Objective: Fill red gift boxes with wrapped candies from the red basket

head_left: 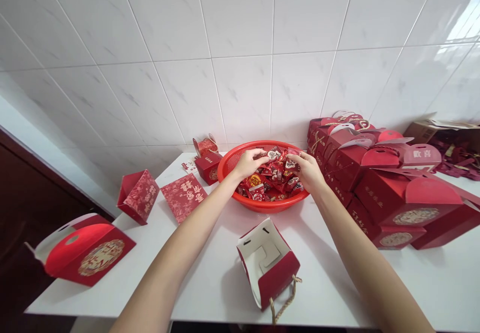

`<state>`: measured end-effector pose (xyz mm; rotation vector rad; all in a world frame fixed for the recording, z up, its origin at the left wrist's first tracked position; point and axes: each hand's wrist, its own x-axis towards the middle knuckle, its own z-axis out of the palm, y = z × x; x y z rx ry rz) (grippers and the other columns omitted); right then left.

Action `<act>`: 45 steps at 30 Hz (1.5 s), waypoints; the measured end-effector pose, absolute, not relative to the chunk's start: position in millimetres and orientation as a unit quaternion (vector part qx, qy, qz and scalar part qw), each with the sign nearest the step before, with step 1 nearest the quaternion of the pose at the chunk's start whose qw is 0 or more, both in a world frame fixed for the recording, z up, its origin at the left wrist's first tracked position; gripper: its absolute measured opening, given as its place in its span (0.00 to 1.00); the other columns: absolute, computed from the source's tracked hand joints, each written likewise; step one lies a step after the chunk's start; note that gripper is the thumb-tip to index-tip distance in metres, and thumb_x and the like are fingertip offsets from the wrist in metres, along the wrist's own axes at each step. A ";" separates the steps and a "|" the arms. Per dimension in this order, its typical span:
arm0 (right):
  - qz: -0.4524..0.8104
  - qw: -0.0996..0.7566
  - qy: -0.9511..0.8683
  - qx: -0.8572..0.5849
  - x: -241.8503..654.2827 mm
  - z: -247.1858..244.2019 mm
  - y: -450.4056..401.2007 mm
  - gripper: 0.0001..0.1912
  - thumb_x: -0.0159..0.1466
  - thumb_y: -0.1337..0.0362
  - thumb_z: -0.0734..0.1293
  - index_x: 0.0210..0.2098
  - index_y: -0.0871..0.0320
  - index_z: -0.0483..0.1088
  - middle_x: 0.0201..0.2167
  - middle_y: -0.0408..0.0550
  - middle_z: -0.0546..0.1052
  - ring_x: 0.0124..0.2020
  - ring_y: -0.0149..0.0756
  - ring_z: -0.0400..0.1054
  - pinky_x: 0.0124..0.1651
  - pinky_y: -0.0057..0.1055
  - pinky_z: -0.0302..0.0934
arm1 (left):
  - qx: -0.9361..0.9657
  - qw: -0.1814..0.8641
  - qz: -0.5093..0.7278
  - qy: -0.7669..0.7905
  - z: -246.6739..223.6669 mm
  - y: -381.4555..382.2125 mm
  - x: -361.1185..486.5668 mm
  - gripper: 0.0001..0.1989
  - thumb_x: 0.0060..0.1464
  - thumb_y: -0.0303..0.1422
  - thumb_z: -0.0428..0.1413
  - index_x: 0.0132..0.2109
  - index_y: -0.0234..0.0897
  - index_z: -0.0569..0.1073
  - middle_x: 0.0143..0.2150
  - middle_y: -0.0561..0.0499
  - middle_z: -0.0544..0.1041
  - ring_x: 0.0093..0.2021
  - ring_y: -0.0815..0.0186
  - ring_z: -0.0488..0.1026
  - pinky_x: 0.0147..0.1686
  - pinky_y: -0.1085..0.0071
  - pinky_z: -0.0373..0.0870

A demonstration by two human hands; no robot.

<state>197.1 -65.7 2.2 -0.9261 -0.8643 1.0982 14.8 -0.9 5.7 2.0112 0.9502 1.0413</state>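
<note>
Both arms reach over an orange-red plastic basket point(240, 204) filled with red-wrapped candies point(276, 175). My left hand point(252, 163) is closed on a wrapped candy point(274, 154) with white and black print, pinched between thumb and fingers. On the basket's right side my right hand point(308, 169) pinches another wrapped candy point(291, 163). A gold round piece point(254, 180) shows among the candies. Nearer to me, between the forearms, an open red gift box point(279, 278) with a white inside and a rope handle point(287, 305) stands with nothing in it.
Folded red gift boxes point(405, 198) are stacked at the right, beside a cardboard box point(427, 129) of dark red items. To the left are an open red box point(90, 248), a patterned red box point(138, 195), a flat red card point(184, 197) and a small box point(208, 166). A tiled wall point(240, 88) rises behind.
</note>
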 end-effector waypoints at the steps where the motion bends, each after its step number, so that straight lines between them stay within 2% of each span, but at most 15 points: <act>1: 0.487 0.669 -0.383 -0.411 197.1 2.5 -66.0 0.16 0.39 0.58 0.78 0.26 0.56 0.74 0.27 0.41 0.76 0.29 0.32 0.69 0.29 0.27 0.66 | 0.767 0.321 0.400 0.386 5.8 -0.7 14.6 0.11 0.53 0.38 0.58 0.37 0.34 0.78 0.41 0.47 0.82 0.43 0.60 0.78 0.46 0.67 0.72; 7: 0.482 0.672 -0.384 -0.410 197.5 3.2 -66.1 0.17 0.39 0.57 0.79 0.25 0.56 0.73 0.27 0.40 0.75 0.30 0.32 0.69 0.31 0.27 0.67 | 0.763 0.257 0.366 0.467 5.8 0.8 9.9 0.16 0.53 0.31 0.56 0.48 0.33 0.78 0.46 0.44 0.82 0.46 0.60 0.78 0.48 0.67 0.72; 10: 0.480 0.670 -0.390 -0.410 197.8 2.3 -65.3 0.19 0.40 0.56 0.79 0.26 0.56 0.72 0.27 0.40 0.75 0.31 0.33 0.69 0.32 0.28 0.67 | 0.809 0.264 0.268 0.452 4.9 -2.7 9.7 0.11 0.50 0.28 0.56 0.40 0.36 0.81 0.42 0.49 0.83 0.44 0.61 0.79 0.46 0.70 0.73; 14: 0.478 0.666 -0.394 -0.415 198.4 1.1 -64.7 0.20 0.40 0.55 0.79 0.27 0.55 0.72 0.26 0.41 0.75 0.30 0.34 0.70 0.32 0.29 0.66 | 0.849 0.274 0.098 0.441 -1.0 -6.1 12.8 0.08 0.39 0.24 0.62 0.29 0.39 0.82 0.30 0.53 0.83 0.34 0.62 0.79 0.38 0.73 0.73; 16: 0.479 0.665 -0.394 -0.416 198.5 1.1 -65.1 0.20 0.40 0.55 0.79 0.27 0.55 0.72 0.27 0.41 0.75 0.30 0.34 0.70 0.31 0.28 0.66 | 0.851 0.253 0.056 0.457 -3.8 -5.8 14.1 0.08 0.38 0.24 0.63 0.30 0.39 0.82 0.30 0.51 0.83 0.33 0.60 0.79 0.35 0.73 0.72; 22: 0.480 0.663 -0.395 -0.417 197.9 2.6 -66.9 0.18 0.40 0.55 0.78 0.27 0.55 0.73 0.27 0.41 0.76 0.31 0.33 0.70 0.31 0.27 0.66 | 0.858 0.237 0.009 0.456 0.1 -8.0 12.5 0.10 0.45 0.30 0.59 0.35 0.39 0.83 0.31 0.50 0.82 0.33 0.61 0.77 0.32 0.74 0.69; 25: 0.478 0.663 -0.399 -0.416 197.5 2.8 -67.3 0.18 0.41 0.55 0.78 0.28 0.55 0.72 0.28 0.41 0.76 0.32 0.34 0.70 0.32 0.27 0.66 | 0.856 0.265 -0.016 0.443 4.2 -12.1 10.8 0.12 0.39 0.31 0.63 0.36 0.40 0.84 0.29 0.53 0.81 0.29 0.63 0.76 0.28 0.75 0.67; 28: 0.479 0.661 -0.400 -0.416 197.2 2.9 -67.7 0.18 0.41 0.55 0.78 0.27 0.55 0.73 0.28 0.41 0.76 0.31 0.33 0.70 0.31 0.27 0.66 | 0.854 0.283 -0.017 0.437 6.2 -14.7 10.3 0.17 0.32 0.26 0.66 0.35 0.39 0.84 0.25 0.55 0.78 0.26 0.63 0.75 0.27 0.74 0.68; 31: 0.481 0.661 -0.399 -0.416 196.9 3.3 -68.0 0.16 0.41 0.56 0.77 0.26 0.55 0.73 0.27 0.42 0.76 0.30 0.33 0.69 0.29 0.26 0.65 | 0.854 0.260 0.059 0.448 8.0 -14.0 10.2 0.15 0.36 0.26 0.65 0.37 0.38 0.83 0.28 0.53 0.79 0.31 0.60 0.76 0.34 0.71 0.71; 33: 0.481 0.662 -0.397 -0.416 196.6 3.6 -68.1 0.16 0.41 0.56 0.77 0.25 0.55 0.73 0.27 0.41 0.76 0.30 0.32 0.69 0.29 0.26 0.65 | 0.843 0.217 0.147 0.469 10.0 -11.9 9.5 0.18 0.43 0.28 0.63 0.45 0.38 0.82 0.38 0.50 0.80 0.42 0.56 0.77 0.45 0.67 0.72; 35: 0.481 0.663 -0.396 -0.415 196.3 3.7 -68.2 0.16 0.41 0.56 0.77 0.25 0.55 0.73 0.27 0.41 0.76 0.29 0.32 0.69 0.28 0.25 0.65 | 0.821 0.165 0.235 0.494 12.5 -10.3 7.3 0.22 0.49 0.29 0.59 0.53 0.37 0.78 0.51 0.44 0.78 0.54 0.53 0.72 0.55 0.62 0.68; 37: 0.480 0.665 -0.396 -0.413 196.1 3.7 -68.4 0.16 0.41 0.56 0.77 0.26 0.55 0.73 0.27 0.41 0.76 0.29 0.32 0.69 0.28 0.26 0.65 | 0.810 0.147 0.283 0.492 14.8 -10.9 3.7 0.20 0.51 0.28 0.56 0.53 0.35 0.78 0.55 0.42 0.76 0.57 0.53 0.70 0.58 0.61 0.66; 39: 0.480 0.666 -0.396 -0.412 195.8 3.7 -68.6 0.16 0.41 0.56 0.77 0.26 0.55 0.73 0.27 0.41 0.76 0.29 0.32 0.69 0.28 0.26 0.65 | 0.833 0.199 0.238 0.458 15.8 -14.0 -0.8 0.15 0.51 0.28 0.55 0.45 0.36 0.81 0.50 0.44 0.79 0.52 0.56 0.74 0.54 0.65 0.68; 41: 0.481 0.666 -0.395 -0.413 195.7 3.8 -68.7 0.16 0.41 0.56 0.78 0.25 0.55 0.73 0.26 0.41 0.76 0.29 0.32 0.69 0.29 0.27 0.65 | 0.857 0.284 0.115 0.415 14.9 -18.3 -4.8 0.12 0.46 0.28 0.58 0.39 0.37 0.82 0.42 0.48 0.83 0.45 0.59 0.78 0.45 0.70 0.72; 45: 0.482 0.664 -0.396 -0.412 195.9 4.2 -68.4 0.17 0.40 0.56 0.78 0.26 0.55 0.73 0.26 0.41 0.76 0.30 0.33 0.69 0.31 0.28 0.66 | 0.850 0.361 -0.053 0.381 9.3 -21.6 -7.4 0.16 0.36 0.26 0.61 0.36 0.40 0.84 0.36 0.53 0.84 0.38 0.60 0.80 0.33 0.76 0.71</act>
